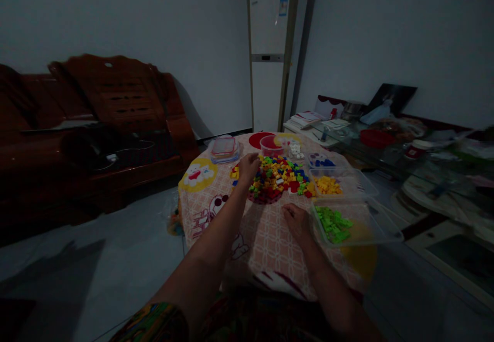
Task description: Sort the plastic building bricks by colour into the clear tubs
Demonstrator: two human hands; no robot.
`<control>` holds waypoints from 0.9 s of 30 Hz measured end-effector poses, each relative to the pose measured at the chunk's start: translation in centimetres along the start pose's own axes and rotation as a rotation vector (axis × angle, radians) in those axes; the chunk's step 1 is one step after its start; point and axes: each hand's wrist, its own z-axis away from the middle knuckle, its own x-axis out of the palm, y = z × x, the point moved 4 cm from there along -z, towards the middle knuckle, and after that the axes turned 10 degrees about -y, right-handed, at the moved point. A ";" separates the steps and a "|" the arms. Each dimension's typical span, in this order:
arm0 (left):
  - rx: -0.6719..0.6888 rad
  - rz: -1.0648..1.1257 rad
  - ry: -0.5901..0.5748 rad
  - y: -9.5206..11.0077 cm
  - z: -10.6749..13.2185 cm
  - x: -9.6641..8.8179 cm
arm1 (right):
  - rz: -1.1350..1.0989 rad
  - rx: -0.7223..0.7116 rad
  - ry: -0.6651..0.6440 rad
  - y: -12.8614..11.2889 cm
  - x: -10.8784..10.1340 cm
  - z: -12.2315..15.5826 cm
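Note:
A heap of small bricks in mixed colours (280,177) lies in the middle of a small table with a patterned cloth (266,239). My left hand (249,166) reaches to the heap's left edge, fingers curled over the bricks; whether it holds one is hidden. My right hand (296,218) rests on the cloth, fingers bent, just left of a clear box of green bricks (334,224). Behind that box stands a clear box of yellow bricks (327,184), then one with blue bricks (324,162).
A red-bottomed tub (271,145) and white bricks (296,150) sit at the table's far side, with stacked lids (224,149) at far left. A wooden sofa (96,126) stands left. A cluttered glass table (405,151) is right. Grey floor surrounds the table.

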 end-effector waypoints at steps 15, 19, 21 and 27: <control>-0.023 -0.766 -0.349 -2.6 10.8 1.5 | 0.068 -0.003 0.010 -0.2 -0.1 0.1; -0.062 -0.438 -0.275 -3.5 10.1 0.8 | 0.055 0.011 0.007 -0.2 -0.2 0.0; -0.094 -0.254 -0.239 -4.1 9.9 0.5 | 0.061 0.007 0.008 -0.2 -0.2 0.0; -0.102 -0.389 -0.222 -4.4 9.1 1.2 | 0.045 0.011 0.012 0.0 0.0 0.1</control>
